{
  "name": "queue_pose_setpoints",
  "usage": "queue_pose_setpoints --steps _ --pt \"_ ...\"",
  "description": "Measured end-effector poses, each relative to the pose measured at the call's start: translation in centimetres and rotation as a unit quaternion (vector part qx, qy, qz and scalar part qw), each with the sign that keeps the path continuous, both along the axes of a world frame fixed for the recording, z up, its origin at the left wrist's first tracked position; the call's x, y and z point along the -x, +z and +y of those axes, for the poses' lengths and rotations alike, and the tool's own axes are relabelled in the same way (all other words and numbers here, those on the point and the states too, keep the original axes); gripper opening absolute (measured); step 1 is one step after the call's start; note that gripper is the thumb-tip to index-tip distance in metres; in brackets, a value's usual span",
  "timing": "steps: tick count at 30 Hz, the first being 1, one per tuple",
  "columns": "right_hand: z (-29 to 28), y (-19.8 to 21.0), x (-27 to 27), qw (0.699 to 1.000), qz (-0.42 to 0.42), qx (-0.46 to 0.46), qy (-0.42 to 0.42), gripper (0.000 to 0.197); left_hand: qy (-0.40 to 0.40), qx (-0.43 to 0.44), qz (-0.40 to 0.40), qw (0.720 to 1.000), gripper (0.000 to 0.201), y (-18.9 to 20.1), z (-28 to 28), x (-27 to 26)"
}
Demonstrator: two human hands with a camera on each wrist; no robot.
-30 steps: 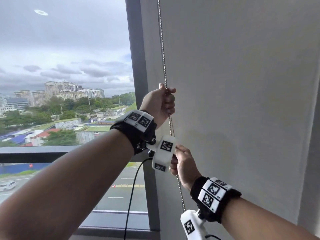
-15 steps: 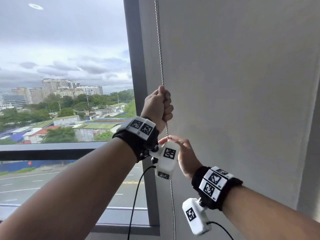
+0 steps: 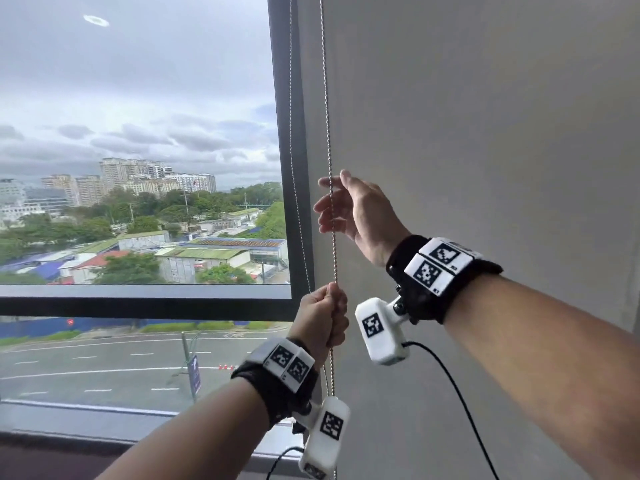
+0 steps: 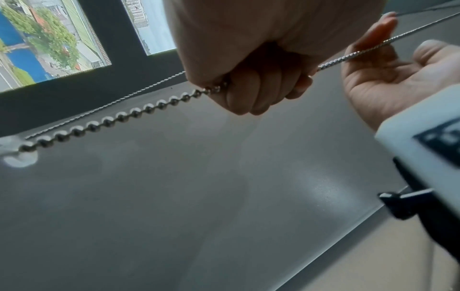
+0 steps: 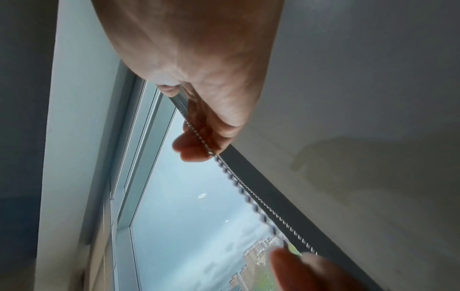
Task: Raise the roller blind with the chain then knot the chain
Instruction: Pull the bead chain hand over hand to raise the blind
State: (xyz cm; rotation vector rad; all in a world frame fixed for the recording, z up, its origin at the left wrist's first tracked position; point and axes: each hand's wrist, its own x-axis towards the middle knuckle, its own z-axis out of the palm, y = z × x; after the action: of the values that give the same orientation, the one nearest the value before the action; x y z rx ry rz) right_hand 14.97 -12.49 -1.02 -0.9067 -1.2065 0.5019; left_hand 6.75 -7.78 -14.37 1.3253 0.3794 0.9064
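A metal bead chain [image 3: 333, 258] hangs straight down in front of a plain grey panel [image 3: 485, 133]; I cannot tell whether that panel is blind fabric or wall. My left hand [image 3: 320, 317] grips the chain in a fist low down, and the left wrist view shows the beads [image 4: 112, 120] running out of the fist [image 4: 248, 82]. My right hand [image 3: 349, 209] is higher up with its fingers spread loosely around the chain, not clasping it. In the right wrist view the chain [image 5: 248, 189] runs past those fingers [image 5: 196, 145]. A second strand [image 3: 295, 168] hangs by the window frame.
The dark window frame [image 3: 289, 98] stands just left of the chain, and the uncovered pane looks out on city and sky. A sill [image 3: 104, 427] runs below it. A black cable [image 3: 450, 393] trails from the right wrist camera.
My left hand has come down with the chain in its fist. My right hand has let go below it, risen above it and spread its fingers.
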Motion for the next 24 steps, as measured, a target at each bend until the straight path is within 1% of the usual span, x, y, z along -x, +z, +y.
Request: queue_pose_setpoints --steps 3,7,12,16,19,22,24 --pt "0.8 0.1 0.9 0.999 0.025 0.018 0.008 0.039 0.015 0.002 0.018 1.000 0.039 -0.6 -0.2 0.2" --pt "1.2 -0.2 1.8 0.998 0.060 -0.009 -0.003 0.040 0.022 -0.010 0.035 0.999 0.040 -0.5 -0.6 0.2" --pt "1.4 -0.6 2.0 0.997 0.073 -0.018 0.009 0.039 -0.013 0.015 0.030 0.999 0.049 -0.8 -0.3 0.3" --pt "1.2 -1.3 1.7 0.997 0.081 -0.016 0.007 0.040 -0.055 0.031 0.024 0.998 0.043 -0.7 0.5 0.9" --pt "0.9 -2.2 1.3 0.997 0.077 -0.012 -0.002 0.041 -0.085 0.035 -0.018 0.996 0.046 0.8 0.9 1.2" --pt "0.6 -3.9 1.1 0.997 0.073 -0.013 -0.016 0.044 -0.078 0.011 -0.047 0.996 0.047 3.7 1.4 1.3" --pt "0.3 -5.6 1.3 0.997 0.068 -0.006 -0.027 0.051 -0.090 -0.010 -0.074 0.993 0.050 6.0 1.6 1.3"
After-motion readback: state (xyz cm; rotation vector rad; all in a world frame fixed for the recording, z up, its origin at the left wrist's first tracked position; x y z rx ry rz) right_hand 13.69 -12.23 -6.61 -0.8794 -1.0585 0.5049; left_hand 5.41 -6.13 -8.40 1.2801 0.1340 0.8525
